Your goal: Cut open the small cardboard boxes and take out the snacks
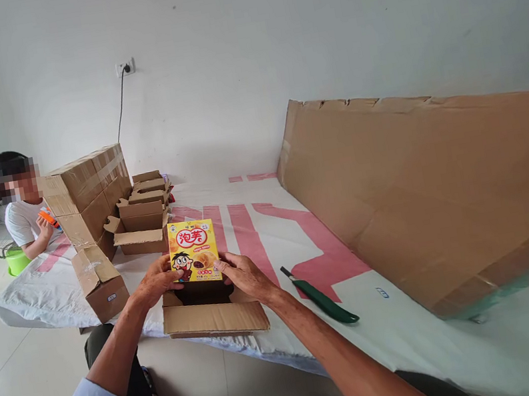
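Your left hand (157,282) grips the left edge of the yellow snack box (195,261), thumb laid across its printed front near the cartoon face. Your right hand (243,276) clasps the opposite edge, fingers curled against the lower right corner. Between the two hands the box stands upright, its front turned toward you, held just above the mouth of the open carton (212,311). That carton sits at the near edge of the white and pink sheet (418,328), its front flap folded down toward you and its inside dark below the box.

Just to the right of your right forearm a green-handled knife (323,299) lies on the sheet, apart from the carton. To the left of your left hand, a closed small carton (100,282) rests at the sheet's corner. Beyond it rise a stack of taped cartons (85,191) and a row of open empty cartons (143,225). A large flattened cardboard sheet (435,189) leans across the right side. At the far left another person (23,211) sits beside the stack, holding something orange.
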Tool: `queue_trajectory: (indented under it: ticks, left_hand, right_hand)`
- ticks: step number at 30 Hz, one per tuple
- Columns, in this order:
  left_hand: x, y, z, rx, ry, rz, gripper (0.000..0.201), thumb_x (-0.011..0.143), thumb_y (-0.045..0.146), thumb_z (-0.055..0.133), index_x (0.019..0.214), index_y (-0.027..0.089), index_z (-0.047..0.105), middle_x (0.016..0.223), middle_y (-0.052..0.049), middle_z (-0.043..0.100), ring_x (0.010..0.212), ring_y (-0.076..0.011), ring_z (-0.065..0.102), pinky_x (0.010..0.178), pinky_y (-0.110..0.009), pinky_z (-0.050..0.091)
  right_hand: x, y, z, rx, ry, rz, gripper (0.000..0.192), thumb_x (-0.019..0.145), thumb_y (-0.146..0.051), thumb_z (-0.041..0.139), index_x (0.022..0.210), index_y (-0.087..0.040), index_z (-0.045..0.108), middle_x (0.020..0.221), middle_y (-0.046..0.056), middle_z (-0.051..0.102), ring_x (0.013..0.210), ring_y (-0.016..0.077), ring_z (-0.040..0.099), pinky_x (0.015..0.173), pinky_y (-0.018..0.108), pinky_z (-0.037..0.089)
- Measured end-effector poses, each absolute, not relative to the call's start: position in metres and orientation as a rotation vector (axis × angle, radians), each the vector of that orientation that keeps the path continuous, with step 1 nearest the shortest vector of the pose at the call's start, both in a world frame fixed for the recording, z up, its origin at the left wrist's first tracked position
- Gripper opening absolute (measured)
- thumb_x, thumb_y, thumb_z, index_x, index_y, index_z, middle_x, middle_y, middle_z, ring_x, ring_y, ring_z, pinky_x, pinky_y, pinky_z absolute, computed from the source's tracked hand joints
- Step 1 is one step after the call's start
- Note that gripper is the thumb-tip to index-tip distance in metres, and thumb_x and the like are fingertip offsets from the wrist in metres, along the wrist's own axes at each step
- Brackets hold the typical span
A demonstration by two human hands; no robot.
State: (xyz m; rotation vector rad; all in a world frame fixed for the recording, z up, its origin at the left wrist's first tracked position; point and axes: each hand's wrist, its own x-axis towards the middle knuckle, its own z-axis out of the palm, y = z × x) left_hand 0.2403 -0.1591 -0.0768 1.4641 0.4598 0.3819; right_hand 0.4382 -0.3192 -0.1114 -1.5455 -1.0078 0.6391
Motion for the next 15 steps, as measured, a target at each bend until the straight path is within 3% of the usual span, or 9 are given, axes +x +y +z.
queue_trajectory:
  ticks: [10,15]
  left_hand:
    - [0.2394,-0.1574,-0.0788,1.444,0.454,0.375,0.071,0.065,0.038,0.097,0.127,0.017,0.068,0.119,-0.013,0.076,0.104,-0.0255,0.076,0.078,-0.03,0.06]
    - [0.2387,-0.1603,-0.0805,1.46,0.419,0.399,0.073,0.067,0.04,0.097,0.13,0.018,0.068,0.13,-0.015,0.074,0.107,-0.0268,0.076,0.081,-0.031,0.06]
  right_hand:
    - [0.4396,-0.3207,-0.1128,-1.531,-1.029,0.656,0.064,0.085,-0.065,0.069,0.131,-0.021,0.074,0.118,0.01,0.082,0.097,0.0289,0.076,0.07,0.036,0.064]
    - [0.438,-0.3257,-0.1103,-1.379,-1.039,0.667,0.062,0.081,-0.063,0.079,0.126,-0.021,0.076,0.125,0.012,0.081,0.108,0.0317,0.077,0.094,0.046,0.064]
